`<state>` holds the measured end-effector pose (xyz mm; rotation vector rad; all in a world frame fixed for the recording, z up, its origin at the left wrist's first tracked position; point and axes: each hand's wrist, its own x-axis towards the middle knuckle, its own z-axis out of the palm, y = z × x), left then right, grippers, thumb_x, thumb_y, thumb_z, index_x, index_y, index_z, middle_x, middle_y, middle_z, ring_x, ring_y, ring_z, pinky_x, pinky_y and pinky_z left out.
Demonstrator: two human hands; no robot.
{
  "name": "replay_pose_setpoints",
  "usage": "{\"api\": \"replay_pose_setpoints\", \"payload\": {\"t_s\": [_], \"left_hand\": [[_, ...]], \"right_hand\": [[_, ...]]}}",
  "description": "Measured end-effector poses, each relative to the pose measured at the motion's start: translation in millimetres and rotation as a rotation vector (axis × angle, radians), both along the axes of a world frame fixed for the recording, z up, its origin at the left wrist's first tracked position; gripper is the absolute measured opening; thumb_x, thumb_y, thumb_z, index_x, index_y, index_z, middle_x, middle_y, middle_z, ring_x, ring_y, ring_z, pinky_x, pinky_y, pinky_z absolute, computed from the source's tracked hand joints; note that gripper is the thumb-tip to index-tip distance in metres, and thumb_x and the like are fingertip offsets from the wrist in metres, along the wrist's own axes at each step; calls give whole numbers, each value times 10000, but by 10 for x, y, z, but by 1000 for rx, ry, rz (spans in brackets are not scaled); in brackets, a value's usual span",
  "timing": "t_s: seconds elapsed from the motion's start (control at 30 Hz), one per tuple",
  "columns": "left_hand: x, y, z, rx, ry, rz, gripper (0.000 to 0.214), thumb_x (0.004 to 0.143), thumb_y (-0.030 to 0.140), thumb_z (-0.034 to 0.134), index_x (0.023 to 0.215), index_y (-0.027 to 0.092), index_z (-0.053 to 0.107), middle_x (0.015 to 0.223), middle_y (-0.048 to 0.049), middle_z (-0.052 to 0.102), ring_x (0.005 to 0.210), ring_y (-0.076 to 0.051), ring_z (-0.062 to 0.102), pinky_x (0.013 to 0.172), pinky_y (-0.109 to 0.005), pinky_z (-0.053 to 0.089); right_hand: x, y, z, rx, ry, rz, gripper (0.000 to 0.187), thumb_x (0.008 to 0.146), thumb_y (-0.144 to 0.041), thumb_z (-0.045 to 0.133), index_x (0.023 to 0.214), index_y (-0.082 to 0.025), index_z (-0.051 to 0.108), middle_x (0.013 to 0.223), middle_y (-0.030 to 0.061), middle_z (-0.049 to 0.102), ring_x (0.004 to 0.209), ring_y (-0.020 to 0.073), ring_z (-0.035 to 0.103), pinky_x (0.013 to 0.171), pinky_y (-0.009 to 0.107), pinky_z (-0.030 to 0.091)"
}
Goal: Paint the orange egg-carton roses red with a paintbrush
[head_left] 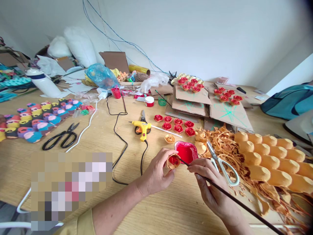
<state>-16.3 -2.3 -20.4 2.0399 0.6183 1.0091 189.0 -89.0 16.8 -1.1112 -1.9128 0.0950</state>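
Your left hand has a half-painted flower, fingers pinching its rim, thumb on the near side. Petals orange outside, red in the middle. It's just in front of the paint dish, above the desk.

Your right hand has the long brush, fingers closed round the handle like a pen. Tip is at the flower; can't tell if it's touching petals. Handle slants down to your lower right.

Dish has red paint in it. Just beyond its left side: one bare orange flower. Behind that, seven red flowers on the desk. Glue gun sits left of those, lying over a pair of scissors.

Right of the dish: white-handled scissors, tips up against a pile of orange scraps, then the orange egg tray. More red flowers on the cardboard at the back right. Far left, black scissors near a painted egg tray. White-lidded jar behind the glue gun.
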Motion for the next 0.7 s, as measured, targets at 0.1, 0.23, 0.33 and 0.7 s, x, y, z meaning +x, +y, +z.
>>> {"api": "replay_pose_setpoints", "payload": {"t_s": [0.1,0.23,0.33,0.7], "left_hand": [[-2,-3,-3,-5,9,-2,623,779,15,615,1368,207,547,1239,-102,653,1123,-253,651,969,-377,559],[-5,0,8,-32,28,-5,602,789,33,618,1364,197,552,1236,-112,654,1106,-258,656,942,-376,567],[-7,-3,22,-48,31,1,592,792,44,623,1361,193,556,1230,-116,658,1095,-258,660,917,-366,572],[-19,-33,45,-118,20,-15,570,780,17,604,1318,195,539,1197,-81,706,1034,-216,696,931,-338,577]], "right_hand": [[10,-6,-26,16,10,-9,332,975,-13,497,1183,-231,637,1005,50,693,937,167,662,798,290,561],[22,-24,-58,16,48,-4,333,983,-6,487,1201,-213,631,1048,65,669,1001,167,636,840,294,553],[30,-43,-75,17,74,9,348,986,4,481,1210,-219,625,1048,66,655,1000,170,632,852,308,543],[92,-74,-138,-90,138,63,329,1015,-33,468,1219,-241,620,1076,67,658,1038,194,654,908,335,535]]}}
